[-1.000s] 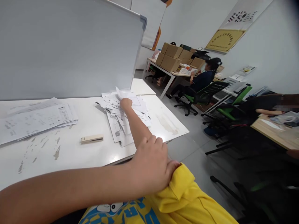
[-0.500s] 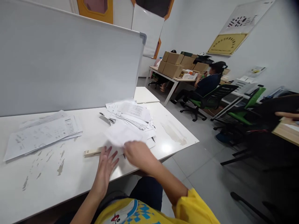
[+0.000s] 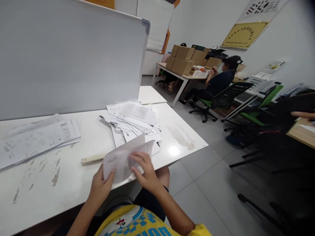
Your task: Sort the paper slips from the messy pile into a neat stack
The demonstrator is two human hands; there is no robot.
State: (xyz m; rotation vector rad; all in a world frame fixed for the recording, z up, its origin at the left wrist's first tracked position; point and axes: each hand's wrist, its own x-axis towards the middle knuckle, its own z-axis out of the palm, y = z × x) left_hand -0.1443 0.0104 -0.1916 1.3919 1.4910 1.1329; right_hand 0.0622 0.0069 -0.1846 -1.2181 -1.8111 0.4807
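Note:
A folded sheet of paper [image 3: 118,164] is raised over the table's front edge. My left hand [image 3: 101,182] grips its left side, thumb on the near face and fingers behind. On its right part rests my right hand [image 3: 145,170], fingers apart and bent against the paper. Just beyond lies a messy pile of printed papers [image 3: 137,114]. A narrow cream-coloured strip-like object [image 3: 93,159] lies left of the held sheet, its right end hidden behind the paper. Farther left is a flatter stack of papers [image 3: 41,141].
The white table [image 3: 73,183] has worn patches, and a whiteboard [image 3: 73,59] stands along its back. Across the aisle, a person [image 3: 220,78] sits at a desk with cardboard boxes [image 3: 182,60]. Office chairs [image 3: 226,98] stand to the right.
The sheet has come off the pile towards me and stands more upright. My left hand, earlier spread beside it, has closed on its left side; my right hand has loosened from a fist.

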